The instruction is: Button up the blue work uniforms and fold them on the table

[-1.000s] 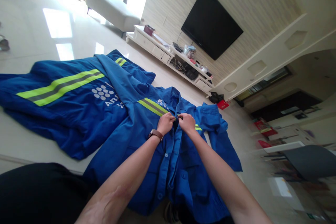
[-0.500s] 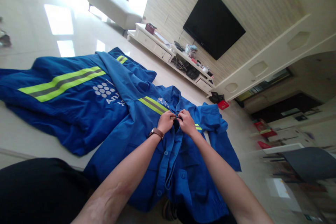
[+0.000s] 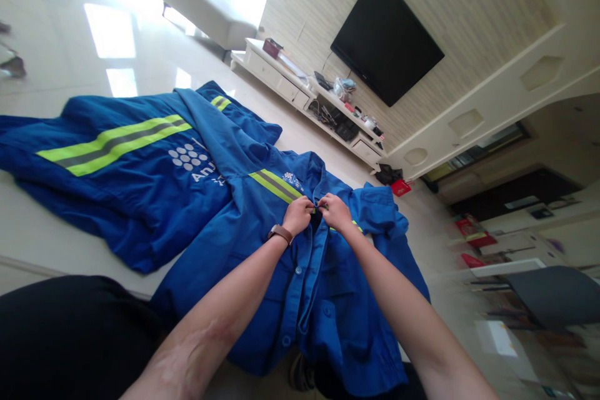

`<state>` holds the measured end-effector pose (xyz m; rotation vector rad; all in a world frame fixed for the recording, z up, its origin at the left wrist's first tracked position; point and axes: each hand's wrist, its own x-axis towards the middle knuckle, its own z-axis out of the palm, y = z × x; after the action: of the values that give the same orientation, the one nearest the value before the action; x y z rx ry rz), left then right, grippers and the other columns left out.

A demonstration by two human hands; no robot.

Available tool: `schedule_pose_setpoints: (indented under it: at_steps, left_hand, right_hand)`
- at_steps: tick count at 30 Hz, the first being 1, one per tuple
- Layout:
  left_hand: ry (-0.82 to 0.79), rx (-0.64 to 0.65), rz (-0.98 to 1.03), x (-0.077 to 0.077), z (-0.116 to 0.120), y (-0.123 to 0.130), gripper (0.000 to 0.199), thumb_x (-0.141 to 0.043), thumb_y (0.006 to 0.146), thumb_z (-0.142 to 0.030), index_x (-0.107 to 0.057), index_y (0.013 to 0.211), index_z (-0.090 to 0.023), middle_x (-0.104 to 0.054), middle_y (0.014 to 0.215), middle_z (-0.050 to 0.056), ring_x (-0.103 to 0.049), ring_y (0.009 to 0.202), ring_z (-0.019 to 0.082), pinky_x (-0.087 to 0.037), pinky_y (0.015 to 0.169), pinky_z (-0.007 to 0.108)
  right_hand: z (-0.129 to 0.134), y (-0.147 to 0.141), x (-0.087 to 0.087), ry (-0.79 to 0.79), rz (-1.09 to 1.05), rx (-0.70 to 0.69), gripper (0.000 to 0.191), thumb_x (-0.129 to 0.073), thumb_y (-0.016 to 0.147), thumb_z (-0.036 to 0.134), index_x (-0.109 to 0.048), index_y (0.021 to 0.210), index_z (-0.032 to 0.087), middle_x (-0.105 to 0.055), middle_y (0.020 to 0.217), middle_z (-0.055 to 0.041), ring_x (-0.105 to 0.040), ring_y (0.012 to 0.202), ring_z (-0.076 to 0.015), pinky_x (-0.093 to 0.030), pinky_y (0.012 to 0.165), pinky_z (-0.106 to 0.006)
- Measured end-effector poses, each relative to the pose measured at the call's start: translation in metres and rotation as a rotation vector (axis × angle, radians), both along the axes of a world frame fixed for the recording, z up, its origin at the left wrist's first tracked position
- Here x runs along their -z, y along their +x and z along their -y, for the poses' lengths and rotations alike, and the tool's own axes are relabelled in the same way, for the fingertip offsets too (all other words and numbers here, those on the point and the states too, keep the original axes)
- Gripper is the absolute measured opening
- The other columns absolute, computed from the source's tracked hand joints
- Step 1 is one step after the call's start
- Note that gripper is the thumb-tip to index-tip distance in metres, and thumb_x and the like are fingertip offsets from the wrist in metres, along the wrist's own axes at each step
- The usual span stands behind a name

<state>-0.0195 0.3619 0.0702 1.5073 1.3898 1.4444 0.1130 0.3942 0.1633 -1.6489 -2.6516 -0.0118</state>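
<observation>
A blue work jacket (image 3: 262, 225) with yellow-and-grey reflective stripes is spread on the floor in front of me, its front partly open below my hands. My left hand (image 3: 299, 214), with a brown-strapped watch at the wrist, pinches one front edge at chest height. Close beside it, my right hand (image 3: 334, 211) pinches the opposite edge. Both sets of fingertips almost meet; whatever small fastening lies between them is hidden. Further down the placket, buttons (image 3: 299, 270) show. A second blue garment (image 3: 140, 200) with a stripe and white lettering lies to the left, partly under the jacket's sleeve.
Glossy pale tiles (image 3: 56, 44) surround the garments. Along the wall stands a low white TV cabinet (image 3: 276, 78) with clutter, below a black television (image 3: 387, 37). A pale bench (image 3: 206, 6) is near the window. My dark-clad knee (image 3: 70, 331) is at lower left; a grey chair (image 3: 557, 294) stands right.
The view has shifted slightly. Both hands stay at the same spot on the jacket front, with only a small shift of the right fingers.
</observation>
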Motion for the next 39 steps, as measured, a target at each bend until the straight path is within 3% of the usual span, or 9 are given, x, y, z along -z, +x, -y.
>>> schedule_pose_setpoints:
  at_steps: [9,15,18,22,26,29,31,35,39]
  left_hand:
    - [0.034,0.031,-0.012,0.005,-0.002,-0.001,0.022,-0.057,0.084,-0.009,-0.077,0.081,-0.018,-0.067,0.088,0.005,-0.062,0.08,0.017,-0.048,0.075,0.028]
    - [0.081,0.095,0.031,0.0,0.001,0.0,0.026,-0.057,0.085,-0.009,-0.08,0.089,-0.019,-0.069,0.09,0.004,-0.065,0.084,0.017,-0.051,0.081,0.027]
    - [0.067,0.073,0.034,-0.003,0.002,0.0,0.025,-0.057,0.085,-0.009,-0.08,0.09,-0.02,-0.07,0.091,0.004,-0.066,0.086,0.017,-0.052,0.082,0.028]
    - [-0.009,-0.031,0.074,-0.005,-0.001,0.001,0.02,-0.061,0.086,-0.013,-0.079,0.092,-0.019,-0.072,0.094,0.005,-0.066,0.087,0.018,-0.052,0.083,0.03]
    - [-0.048,-0.075,0.086,-0.005,-0.002,0.001,0.019,-0.06,0.087,-0.014,-0.076,0.095,-0.018,-0.071,0.091,0.005,-0.066,0.084,0.018,-0.052,0.079,0.029]
    - [-0.03,-0.072,0.003,-0.005,-0.001,0.001,0.023,-0.055,0.09,-0.015,-0.074,0.104,-0.018,-0.071,0.096,0.007,-0.065,0.09,0.019,-0.052,0.084,0.03]
    - [-0.012,-0.058,-0.108,-0.006,0.002,0.001,0.025,-0.051,0.092,-0.017,-0.074,0.104,-0.017,-0.072,0.103,0.009,-0.064,0.099,0.022,-0.05,0.091,0.033]
    - [-0.022,0.006,-0.394,-0.006,0.013,0.002,0.026,-0.05,0.092,-0.018,-0.076,0.09,-0.017,-0.071,0.116,0.014,-0.059,0.113,0.028,-0.043,0.102,0.042]
    - [-0.009,0.06,-0.599,-0.003,0.023,0.006,0.033,-0.055,0.088,-0.018,-0.072,0.116,-0.019,-0.06,0.143,0.015,-0.049,0.132,0.031,-0.029,0.114,0.051]
  right_hand:
    - [0.003,-0.005,-0.001,0.032,0.007,0.077,0.011,-0.064,0.087,0.028,-0.075,0.089,0.027,-0.072,0.108,-0.0015,-0.064,0.105,-0.0215,-0.048,0.085,-0.029]
    - [-0.006,-0.007,0.017,0.067,-0.059,0.191,0.018,-0.058,0.086,0.023,-0.075,0.092,0.023,-0.074,0.109,-0.0069,-0.068,0.098,-0.0244,-0.05,0.084,-0.033]
    - [-0.017,-0.003,0.023,0.037,-0.128,0.195,0.015,-0.062,0.082,0.023,-0.076,0.087,0.023,-0.077,0.099,-0.0048,-0.069,0.092,-0.0226,-0.051,0.081,-0.03]
    - [-0.028,0.021,0.009,0.073,-0.255,0.241,0.015,-0.063,0.079,0.03,-0.075,0.081,0.021,-0.076,0.084,-0.0045,-0.069,0.083,-0.0226,-0.053,0.08,-0.031]
    - [-0.018,0.056,-0.015,0.179,-0.387,0.346,0.037,-0.051,0.087,0.041,-0.072,0.103,0.015,-0.075,0.098,-0.0126,-0.069,0.085,-0.0262,-0.055,0.082,-0.04]
    - [0.01,0.08,-0.028,-0.07,-0.561,0.206,0.06,-0.053,0.089,0.051,-0.051,0.14,0.021,-0.072,0.117,-0.0117,-0.071,0.09,-0.0243,-0.057,0.081,-0.04]
    - [0.036,0.096,-0.035,-0.308,-0.612,0.074,0.071,-0.054,0.092,0.054,-0.03,0.154,0.028,-0.067,0.13,-0.0111,-0.069,0.106,-0.025,-0.056,0.091,-0.042]
    - [0.09,0.135,-0.041,-0.491,-0.301,0.109,0.079,-0.059,0.09,0.058,-0.026,0.158,0.034,-0.045,0.157,-0.0089,-0.046,0.142,-0.0295,-0.041,0.114,-0.047]
    - [0.132,0.169,-0.019,-0.742,0.024,0.14,0.103,-0.071,0.076,0.067,-0.021,0.161,0.038,-0.011,0.171,-0.0034,-0.006,0.156,-0.0381,-0.019,0.124,-0.057]
